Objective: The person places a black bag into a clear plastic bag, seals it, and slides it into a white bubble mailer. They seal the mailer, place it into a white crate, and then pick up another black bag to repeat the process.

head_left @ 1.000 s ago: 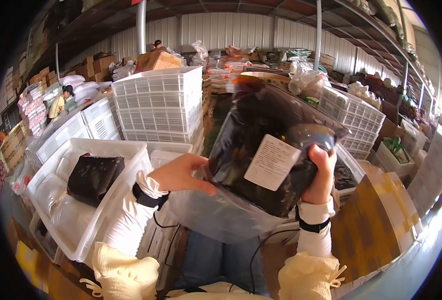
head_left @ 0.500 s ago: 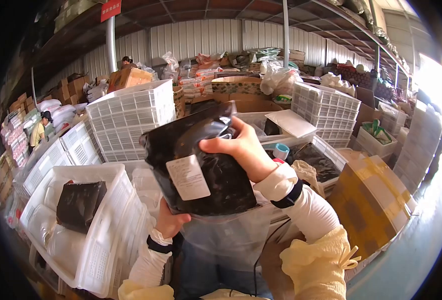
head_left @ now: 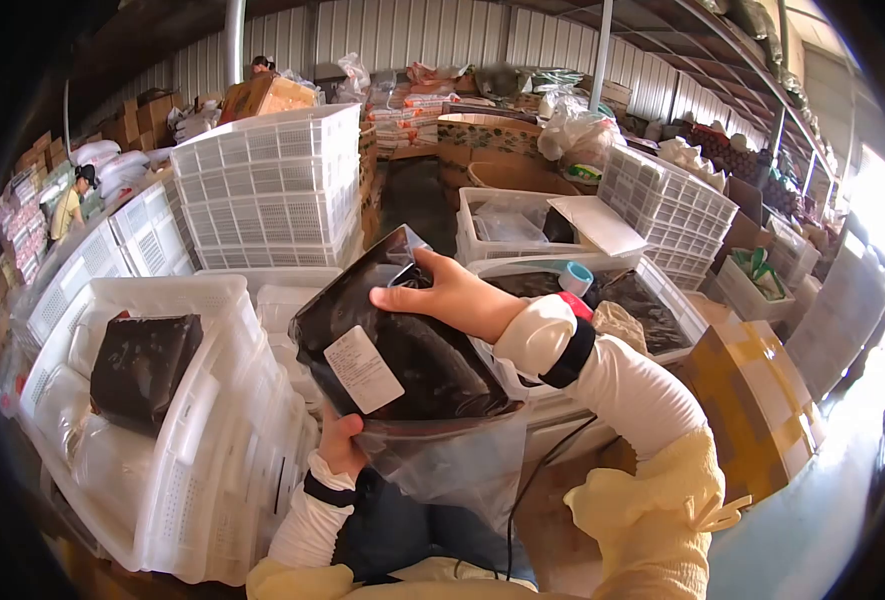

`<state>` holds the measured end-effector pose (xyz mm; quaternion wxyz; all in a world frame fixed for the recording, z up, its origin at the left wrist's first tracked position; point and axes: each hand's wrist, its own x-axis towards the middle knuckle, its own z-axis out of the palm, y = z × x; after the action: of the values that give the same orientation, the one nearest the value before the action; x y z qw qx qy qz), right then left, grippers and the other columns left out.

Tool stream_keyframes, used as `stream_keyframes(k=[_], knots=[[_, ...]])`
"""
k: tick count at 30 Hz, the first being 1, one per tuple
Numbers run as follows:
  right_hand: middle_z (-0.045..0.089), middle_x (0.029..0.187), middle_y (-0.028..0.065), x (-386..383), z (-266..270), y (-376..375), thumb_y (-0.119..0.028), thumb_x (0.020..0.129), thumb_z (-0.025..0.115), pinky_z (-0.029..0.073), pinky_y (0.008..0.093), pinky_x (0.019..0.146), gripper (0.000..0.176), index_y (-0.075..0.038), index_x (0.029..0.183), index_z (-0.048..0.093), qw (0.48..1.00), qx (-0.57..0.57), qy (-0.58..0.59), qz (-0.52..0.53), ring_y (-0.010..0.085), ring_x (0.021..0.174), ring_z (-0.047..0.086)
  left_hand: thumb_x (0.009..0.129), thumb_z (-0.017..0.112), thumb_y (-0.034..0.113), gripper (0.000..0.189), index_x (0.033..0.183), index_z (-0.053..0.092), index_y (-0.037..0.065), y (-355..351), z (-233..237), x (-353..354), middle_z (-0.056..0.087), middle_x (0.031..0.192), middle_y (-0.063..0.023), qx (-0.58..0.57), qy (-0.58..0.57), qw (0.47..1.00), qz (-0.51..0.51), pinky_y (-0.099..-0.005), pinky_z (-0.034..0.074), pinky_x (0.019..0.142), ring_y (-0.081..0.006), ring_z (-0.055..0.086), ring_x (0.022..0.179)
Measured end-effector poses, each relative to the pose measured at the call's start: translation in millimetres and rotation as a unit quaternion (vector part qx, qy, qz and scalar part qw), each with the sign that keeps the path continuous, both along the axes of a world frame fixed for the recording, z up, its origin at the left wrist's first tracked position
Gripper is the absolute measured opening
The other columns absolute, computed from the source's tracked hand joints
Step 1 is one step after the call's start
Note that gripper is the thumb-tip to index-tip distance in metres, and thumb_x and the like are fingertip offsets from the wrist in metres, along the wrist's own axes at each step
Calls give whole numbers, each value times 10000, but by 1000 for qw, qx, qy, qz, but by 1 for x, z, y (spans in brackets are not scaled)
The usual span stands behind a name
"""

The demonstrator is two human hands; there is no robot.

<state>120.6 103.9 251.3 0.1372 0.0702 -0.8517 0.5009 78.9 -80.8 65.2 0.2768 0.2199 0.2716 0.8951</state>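
Observation:
A dark, block-shaped package (head_left: 432, 350) is held tilted in front of me, with a white printed label (head_left: 363, 369) on its face. Clear plastic bag film (head_left: 442, 462) hangs below its lower edge, and some film shows at its right side. My right hand (head_left: 457, 298) is closed over the upper right part, thumb on the face and fingers at the top edge. At the lower left corner, my left hand (head_left: 339, 445) is closed on the plastic; the package hides most of its fingers.
A white crate (head_left: 224, 400) at left holds another dark package (head_left: 146, 372) and clear bags. Stacked white crates (head_left: 267, 180) stand behind. Right of me are a bin of dark packages, a blue tape roll (head_left: 574, 279) and a taped cardboard box (head_left: 747, 400). A person (head_left: 70, 205) works far left.
The package has come slightly lower and tilted more. My right hand has shifted left and down along with it. Both hands keep their hold, and the head view has tipped downward.

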Motion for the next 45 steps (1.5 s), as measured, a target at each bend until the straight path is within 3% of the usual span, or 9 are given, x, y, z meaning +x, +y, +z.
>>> stream_keyframes(k=[3,5,9,12,25,34,37,43,45], knots=[[597,1066,154,18,8,18,-457,869,556,465,321,863,632,94,1170,482,960,-183,-201,66,221,961,594,621,815,266,763,1258,439,82,-3,6,14,572,1132,-78,25,-40,999,-13,-393,486,862,-266,566,1017],[597,1109,171,45,-9,43,-424,937,441,467,338,880,567,87,1173,508,962,-174,-202,55,229,1006,590,622,813,285,768,1263,438,90,-6,4,13,571,1136,-81,32,-48,998,-10,-408,487,863,-274,564,1016],[618,1078,172,119,-62,52,-238,902,571,473,306,866,358,57,1104,587,981,-171,-57,65,182,1002,592,613,821,315,800,1275,426,100,-7,-5,-1,564,1147,-78,30,-38,999,6,-412,485,859,-270,555,1031],[665,938,99,127,-101,35,-38,810,663,494,228,763,203,48,992,636,957,-282,-15,-71,113,831,614,613,823,312,805,1275,423,88,-2,-22,-15,575,1124,-66,20,-45,999,4,-383,482,856,-247,566,1010],[617,1088,189,109,-102,18,-26,849,595,465,230,763,93,37,907,631,866,-495,12,-70,113,865,595,684,738,378,572,1131,573,61,8,-48,-21,635,1027,-81,26,-10,997,68,-375,486,817,-255,601,916],[616,1078,171,101,-133,7,-118,895,544,437,219,705,173,33,947,609,894,-428,77,-104,83,817,570,620,807,252,796,1284,404,73,2,-40,-14,538,1172,-64,3,-55,997,50,-338,460,874,-226,539,1049],[574,1141,161,97,-126,18,-181,918,524,464,288,817,337,44,1169,516,859,-511,4,-33,157,990,559,624,801,247,790,1284,405,70,2,-48,-17,537,1174,-60,-6,-81,995,51,-342,450,889,-224,532,1062],[567,1114,143,7,-104,50,-348,774,705,452,305,863,719,46,1281,382,935,-270,-226,45,197,1023,547,613,800,192,806,1292,388,57,3,-36,-16,528,1190,-71,-61,-53,996,29,-348,423,930,-227,519,1093],[579,1084,126,-15,-96,29,-346,636,821,449,313,866,823,53,1233,417,950,-244,-189,50,201,996,559,603,802,159,822,1298,376,55,7,-24,-11,523,1197,-76,-78,-29,995,55,-346,423,933,-229,520,1097]])
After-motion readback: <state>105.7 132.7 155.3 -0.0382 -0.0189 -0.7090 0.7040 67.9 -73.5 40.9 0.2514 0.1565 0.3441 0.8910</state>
